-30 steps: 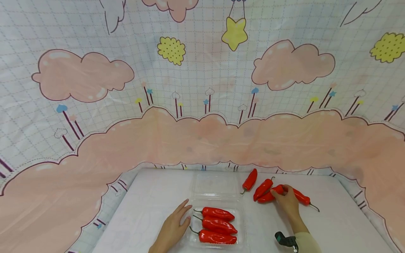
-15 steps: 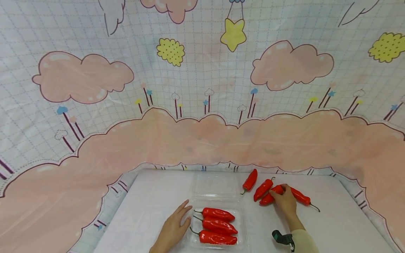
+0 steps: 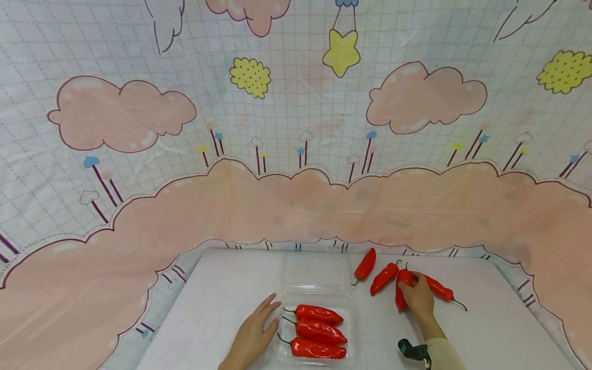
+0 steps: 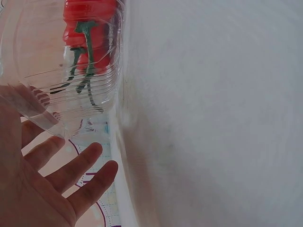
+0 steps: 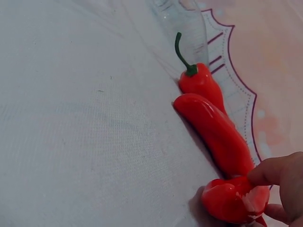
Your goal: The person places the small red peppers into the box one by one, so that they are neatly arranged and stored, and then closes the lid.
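Right hand pinches red chili aligned fore-aft, stem pointing away; two chilies left of hand, one right. Spread left hand beside three-chili clamshell.

Peppers crowd right — left tabletop free

The sort of room is unclear, as a cloud-printed cloth screens off everything behind the white table.

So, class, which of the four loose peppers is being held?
The third pepper from the left in the head view; only it is pinched by the right hand.
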A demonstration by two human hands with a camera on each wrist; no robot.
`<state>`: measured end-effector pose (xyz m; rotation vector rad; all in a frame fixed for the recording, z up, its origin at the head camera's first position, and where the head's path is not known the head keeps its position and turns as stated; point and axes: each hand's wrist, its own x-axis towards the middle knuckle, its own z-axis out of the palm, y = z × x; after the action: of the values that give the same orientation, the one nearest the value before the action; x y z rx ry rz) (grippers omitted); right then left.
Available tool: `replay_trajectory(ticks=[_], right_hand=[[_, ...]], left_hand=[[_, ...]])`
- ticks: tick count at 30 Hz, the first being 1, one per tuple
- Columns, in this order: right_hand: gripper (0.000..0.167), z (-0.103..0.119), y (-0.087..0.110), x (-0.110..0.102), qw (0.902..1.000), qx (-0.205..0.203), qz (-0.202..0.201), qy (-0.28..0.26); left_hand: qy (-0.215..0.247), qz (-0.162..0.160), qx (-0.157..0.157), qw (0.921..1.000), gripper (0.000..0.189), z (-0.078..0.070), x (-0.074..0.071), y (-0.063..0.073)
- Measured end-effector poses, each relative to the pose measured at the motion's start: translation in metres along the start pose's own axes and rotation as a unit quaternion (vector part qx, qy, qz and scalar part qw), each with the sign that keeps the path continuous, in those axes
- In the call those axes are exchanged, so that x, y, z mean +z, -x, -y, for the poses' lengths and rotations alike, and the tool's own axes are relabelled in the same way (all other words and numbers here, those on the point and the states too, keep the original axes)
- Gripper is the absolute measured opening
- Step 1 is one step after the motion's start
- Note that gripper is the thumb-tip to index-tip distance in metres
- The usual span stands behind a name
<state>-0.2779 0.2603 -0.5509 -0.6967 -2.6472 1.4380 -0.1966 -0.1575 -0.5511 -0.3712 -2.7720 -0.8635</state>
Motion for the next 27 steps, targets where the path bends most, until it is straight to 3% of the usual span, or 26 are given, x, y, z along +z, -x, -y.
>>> replay_trajectory(ticks=[13, 27], right_hand=[[0.068, 0.001, 0.008, -0.008, 0.9991, 0.0, 0.016, -0.039], [0.067, 0.007, 0.016, -0.014, 0.9995, -0.015, 0.004, -0.029]], left_hand=[[-0.002, -0.007, 0.004, 1.0, 0.037, 0.0, -0.001, 0.0], [0.002, 0.005, -0.003, 1.0, 0.038, -0.001, -0.003, 0.0]])
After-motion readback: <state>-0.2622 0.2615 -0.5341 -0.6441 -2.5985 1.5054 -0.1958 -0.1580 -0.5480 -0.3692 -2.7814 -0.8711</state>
